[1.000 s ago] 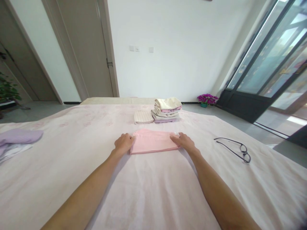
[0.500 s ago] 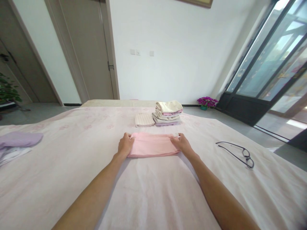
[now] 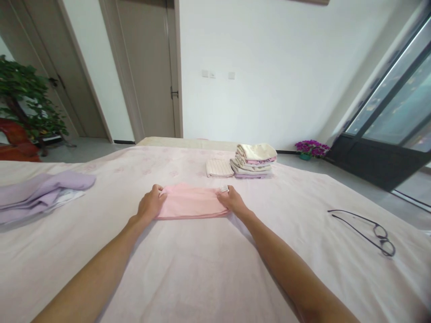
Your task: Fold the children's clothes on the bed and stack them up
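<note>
A folded pink garment [image 3: 191, 204] lies low over the bed in front of me, its long side running left to right. My left hand [image 3: 150, 205] pinches its left end, thumb on top. At the other end my right hand [image 3: 233, 200] grips the far right corner, next to a small white tag [image 3: 224, 189]. Both hands are closed on the cloth; the fingers under it are hidden. Beyond the right hand stands a stack of folded clothes [image 3: 254, 161], cream on top and lavender at the bottom. A folded striped cloth [image 3: 219, 168] sits against its left side.
Lavender clothing [image 3: 43, 193] lies loosely heaped at the left, over something white. Black-framed glasses [image 3: 380, 233] rest unfolded on the right of the pale pink bedsheet [image 3: 188, 269]. Purple flowers [image 3: 311, 148] stand on the floor past the bed's far edge.
Both hands have shifted left with the pink garment, away from the stack. My view has turned left, so more of the lavender clothing and the green plant shows.
</note>
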Available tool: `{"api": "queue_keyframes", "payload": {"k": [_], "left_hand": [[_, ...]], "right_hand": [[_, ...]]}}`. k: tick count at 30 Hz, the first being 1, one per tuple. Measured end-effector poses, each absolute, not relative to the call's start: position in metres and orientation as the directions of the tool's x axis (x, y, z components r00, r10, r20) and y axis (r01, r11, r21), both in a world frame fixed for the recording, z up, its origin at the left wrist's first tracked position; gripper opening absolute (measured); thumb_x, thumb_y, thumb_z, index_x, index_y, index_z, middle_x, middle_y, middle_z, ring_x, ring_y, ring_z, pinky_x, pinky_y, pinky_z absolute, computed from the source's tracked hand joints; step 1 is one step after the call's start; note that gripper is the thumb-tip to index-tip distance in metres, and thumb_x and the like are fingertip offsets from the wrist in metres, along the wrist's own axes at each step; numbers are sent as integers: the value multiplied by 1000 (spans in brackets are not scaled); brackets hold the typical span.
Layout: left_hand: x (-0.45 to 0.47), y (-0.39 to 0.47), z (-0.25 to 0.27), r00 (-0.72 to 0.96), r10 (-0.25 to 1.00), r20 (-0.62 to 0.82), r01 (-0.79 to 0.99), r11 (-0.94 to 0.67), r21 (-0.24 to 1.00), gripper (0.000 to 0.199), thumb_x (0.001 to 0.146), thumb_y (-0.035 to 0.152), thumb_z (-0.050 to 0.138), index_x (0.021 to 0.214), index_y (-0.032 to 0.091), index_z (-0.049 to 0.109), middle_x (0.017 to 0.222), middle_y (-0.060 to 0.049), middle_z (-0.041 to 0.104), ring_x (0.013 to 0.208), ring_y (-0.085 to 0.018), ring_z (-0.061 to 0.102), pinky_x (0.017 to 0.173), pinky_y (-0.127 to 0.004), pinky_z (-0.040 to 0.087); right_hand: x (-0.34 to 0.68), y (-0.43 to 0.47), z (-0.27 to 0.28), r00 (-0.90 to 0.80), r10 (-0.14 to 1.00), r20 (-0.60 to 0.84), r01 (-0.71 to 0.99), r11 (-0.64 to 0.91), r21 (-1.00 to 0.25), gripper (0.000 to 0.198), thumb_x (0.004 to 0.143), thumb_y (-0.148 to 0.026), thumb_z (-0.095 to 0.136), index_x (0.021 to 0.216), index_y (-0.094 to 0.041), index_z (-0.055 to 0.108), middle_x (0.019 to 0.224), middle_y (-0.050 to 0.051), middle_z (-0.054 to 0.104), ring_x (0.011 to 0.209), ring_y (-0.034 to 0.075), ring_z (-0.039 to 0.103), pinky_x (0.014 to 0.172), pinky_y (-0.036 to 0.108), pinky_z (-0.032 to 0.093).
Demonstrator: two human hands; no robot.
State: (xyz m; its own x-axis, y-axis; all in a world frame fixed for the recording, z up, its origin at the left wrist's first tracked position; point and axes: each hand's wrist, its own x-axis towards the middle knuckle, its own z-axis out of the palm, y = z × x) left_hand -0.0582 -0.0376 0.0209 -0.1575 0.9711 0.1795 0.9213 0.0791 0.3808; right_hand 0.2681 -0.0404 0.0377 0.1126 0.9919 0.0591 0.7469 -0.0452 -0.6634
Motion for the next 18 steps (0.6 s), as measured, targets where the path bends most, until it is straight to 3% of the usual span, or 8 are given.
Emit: {"api": "queue_keyframes", "payload": {"k": [2,4,6,9,13,18], "left_hand": [[-56,-43,22,-132,958,254,958,58,279,39,92,38,44,126,20,47,113,-11,66,100,-28,64,79,-35,47],[-50,-48,25,-59,938,342,980,-10,197,43,93,36,42,132,19,47,126,-14,60,111,-29,59,91,-39,45],[-43,-51,28,56,929,367,971,-136,198,42,95,33,37,133,19,49,133,-12,56,121,-27,54,104,-39,39],[-34,-51,26,266,921,285,901,-342,268,41,95,32,38,133,26,53,143,-5,52,138,-21,39,117,-36,25],[-36,-45,10,368,910,189,862,-411,298,49,94,43,42,138,26,52,152,-5,44,147,-23,25,120,-40,14],[-54,-36,-2,328,936,130,912,-349,213,66,94,55,36,150,20,37,160,-11,26,149,-28,16,119,-45,13]], "right_hand": [[271,-42,40,103,993,53,809,-53,-586,60,85,-52,58,132,-15,48,113,15,66,100,27,64,85,37,47],[274,-46,45,104,985,136,894,-32,-447,63,87,-49,55,138,-15,44,125,19,61,111,31,59,91,40,45],[271,-51,49,43,964,263,953,39,-301,56,91,-41,50,140,-15,44,135,19,54,122,32,52,98,43,41],[258,-57,48,-202,911,361,954,266,-136,50,96,-34,38,143,-17,44,149,14,44,138,29,36,111,46,29],[248,-57,31,-445,862,244,886,462,-17,56,99,-42,33,147,-14,40,155,12,35,146,28,23,118,50,13],[257,-53,16,-451,874,183,889,458,4,60,100,-47,28,148,-13,40,155,13,34,146,27,24,119,50,10]]}}
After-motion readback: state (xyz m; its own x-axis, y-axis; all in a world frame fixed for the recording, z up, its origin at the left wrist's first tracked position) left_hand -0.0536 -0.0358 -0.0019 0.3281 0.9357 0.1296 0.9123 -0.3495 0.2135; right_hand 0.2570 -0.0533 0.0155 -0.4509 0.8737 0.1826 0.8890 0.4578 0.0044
